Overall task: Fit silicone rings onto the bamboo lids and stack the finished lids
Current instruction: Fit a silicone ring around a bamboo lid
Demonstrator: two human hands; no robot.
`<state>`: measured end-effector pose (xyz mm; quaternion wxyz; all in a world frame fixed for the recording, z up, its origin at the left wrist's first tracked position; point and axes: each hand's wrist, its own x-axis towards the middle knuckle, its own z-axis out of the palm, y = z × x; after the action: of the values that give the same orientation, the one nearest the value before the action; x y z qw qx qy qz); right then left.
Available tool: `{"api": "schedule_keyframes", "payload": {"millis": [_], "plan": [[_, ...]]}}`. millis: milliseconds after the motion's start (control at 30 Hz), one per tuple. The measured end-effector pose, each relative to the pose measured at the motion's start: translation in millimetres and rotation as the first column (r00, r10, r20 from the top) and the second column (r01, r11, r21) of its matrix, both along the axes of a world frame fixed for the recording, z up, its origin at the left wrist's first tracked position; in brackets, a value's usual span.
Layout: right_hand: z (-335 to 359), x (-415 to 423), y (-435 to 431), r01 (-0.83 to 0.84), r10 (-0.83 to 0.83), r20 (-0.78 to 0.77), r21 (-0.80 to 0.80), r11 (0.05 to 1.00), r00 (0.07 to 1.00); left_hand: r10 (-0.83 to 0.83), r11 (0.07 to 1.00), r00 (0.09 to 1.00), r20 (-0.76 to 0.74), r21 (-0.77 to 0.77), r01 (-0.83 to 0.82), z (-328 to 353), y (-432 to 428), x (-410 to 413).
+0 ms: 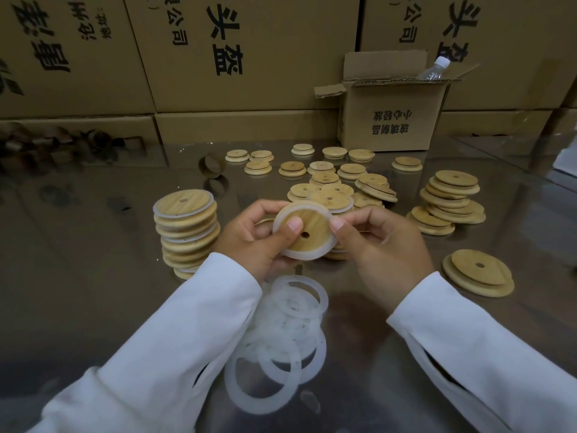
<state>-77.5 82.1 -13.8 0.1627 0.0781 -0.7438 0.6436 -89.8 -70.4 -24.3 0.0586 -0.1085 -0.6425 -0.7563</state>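
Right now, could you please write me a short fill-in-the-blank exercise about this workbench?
The left hand and right hand hold one bamboo lid fitted with a white silicone ____.
The stack of finished lids stands to the ____ of the hands.
The plastic bottle sticks out of an open cardboard ____.
Missing words: ring; left; box.

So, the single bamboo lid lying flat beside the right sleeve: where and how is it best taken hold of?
Probably from above: pinch the lid by the rim of its raised step, thumb against fingers. It lies flat on the table, wide flange down, so fingers cannot get underneath.
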Motion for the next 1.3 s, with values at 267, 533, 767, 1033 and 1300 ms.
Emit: {"api": "schedule_keyframes", "payload": {"millis": [267,533,767,1033,1300], "plan": [[-5,0,-2,0.121,-0.12,-0.033,0.059,0.991,0.992,0.028,0.999,0.998,0.059,0.027,-0.029,0,6,3],[-3,4,-2,0.043,-0.028,-0.071,0.219,0.975,0.997,0.013,0.974,1.0,0.004,-0.225,-0.012,0,4,4],[-1,2,1,-0.031,0.034,-0.017,0.159,0.987,0.999,0.002,0.959,0.997,-0.083,-0.283,-0.025,3,-1,3],[3,0,4,-0.046,0.048,-0.009,0.158,0.986,0.999,0.013,0.986,1.0,-0.011,-0.166,-0.015,0,-3,0],[-8,3,-5,0.027,-0.014,-0.066,0.205,0.978,0.998,0.081,0.987,0.997,0.01,-0.139,-0.079,-4,1,0]]}}
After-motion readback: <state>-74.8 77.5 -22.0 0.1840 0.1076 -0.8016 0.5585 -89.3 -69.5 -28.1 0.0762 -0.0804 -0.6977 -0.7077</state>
